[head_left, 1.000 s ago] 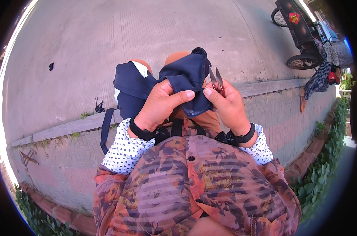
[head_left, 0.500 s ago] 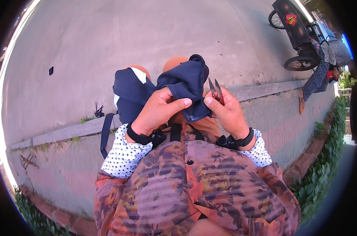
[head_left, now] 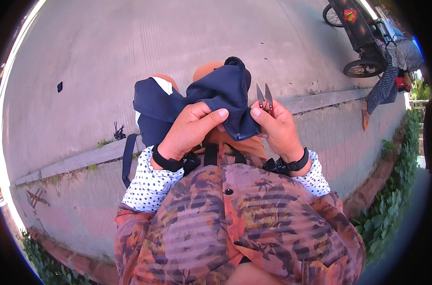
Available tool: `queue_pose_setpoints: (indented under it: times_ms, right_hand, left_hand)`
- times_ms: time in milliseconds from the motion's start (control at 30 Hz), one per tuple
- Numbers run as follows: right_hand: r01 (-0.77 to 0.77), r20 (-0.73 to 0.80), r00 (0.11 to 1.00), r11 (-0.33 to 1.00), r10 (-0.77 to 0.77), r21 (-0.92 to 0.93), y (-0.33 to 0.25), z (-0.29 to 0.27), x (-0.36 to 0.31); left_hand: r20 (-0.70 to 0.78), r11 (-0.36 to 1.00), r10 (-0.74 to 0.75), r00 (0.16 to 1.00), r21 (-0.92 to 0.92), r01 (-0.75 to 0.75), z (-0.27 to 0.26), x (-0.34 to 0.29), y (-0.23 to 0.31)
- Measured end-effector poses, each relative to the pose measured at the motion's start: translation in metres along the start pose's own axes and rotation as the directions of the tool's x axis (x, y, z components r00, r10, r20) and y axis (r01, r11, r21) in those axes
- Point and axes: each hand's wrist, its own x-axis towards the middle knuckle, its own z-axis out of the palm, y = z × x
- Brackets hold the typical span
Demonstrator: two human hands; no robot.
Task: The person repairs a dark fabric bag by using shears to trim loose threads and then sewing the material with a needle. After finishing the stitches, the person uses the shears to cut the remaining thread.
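Note:
A dark navy piece of cloth (head_left: pixel 218 88), apparently a garment, lies bunched across my lap and knees, with a white patch on its left part. My left hand (head_left: pixel 189 127) grips its folded edge, thumb on top. My right hand (head_left: pixel 281 130) is closed around small thread snips (head_left: pixel 265 99) with dark red handles. Their two pointed blades stick up past my fingers, spread apart and away from me. The right thumb and forefinger pinch together at the cloth's right edge; whether a thread is between them is too small to tell.
A concrete kerb (head_left: pixel 82 157) runs across in front of me. At the far right stands a dark cargo tricycle (head_left: pixel 356 28), with a person (head_left: pixel 392 80) beside it. A small black object (head_left: pixel 60 87) lies on the pavement at left. Green plants (head_left: pixel 392 204) grow at right.
My right hand with the snips has shifted slightly right, drawing a little apart from the left. The cloth's edge between them shows more openly. The left hand keeps its grip.

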Motion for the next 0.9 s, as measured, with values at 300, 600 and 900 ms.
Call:
queue_pose_setpoints:
  times_ms: [300, 600, 900]
  right_hand:
    - [-0.018, 0.065, 0.998, 0.998, 0.014, 0.056, 0.0011, -0.0009, -0.0006]
    - [-0.014, 0.056, 0.998, 0.995, 0.009, 0.095, 0.0032, -0.0014, 0.0]
    - [-0.013, 0.073, 0.997, 0.997, 0.007, 0.073, 0.0047, -0.002, 0.0004]
  left_hand:
    - [0.008, 0.992, 0.008, 1.0, -0.127, -0.007, -0.0003, -0.0003, -0.0028]
    - [0.011, 0.991, 0.01, 1.0, -0.133, -0.008, -0.0025, 0.0006, -0.0074]
    - [-0.007, 0.987, -0.004, 1.0, -0.16, 0.002, -0.0011, 0.0007, -0.0062]
